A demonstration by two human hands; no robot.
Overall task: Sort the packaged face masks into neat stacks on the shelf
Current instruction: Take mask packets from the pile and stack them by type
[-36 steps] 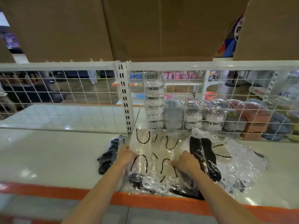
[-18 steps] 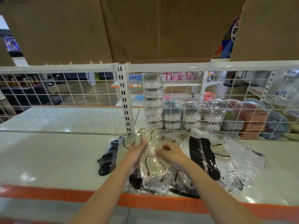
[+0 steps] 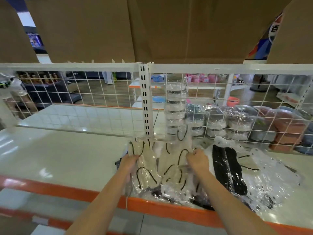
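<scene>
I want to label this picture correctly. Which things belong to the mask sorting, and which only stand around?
Job:
- left hand
- right hand
- beige masks in clear plastic packs
- black masks in clear wrap
- white shelf with orange edge

Not the job:
- brown cardboard boxes
- wrapped bowl stacks behind the white wire grid

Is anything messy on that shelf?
Yes. The mask packs lie in a loose heap at the shelf's front edge, overlapping at angles, not stacked. Both hands hold beige packs.
</scene>
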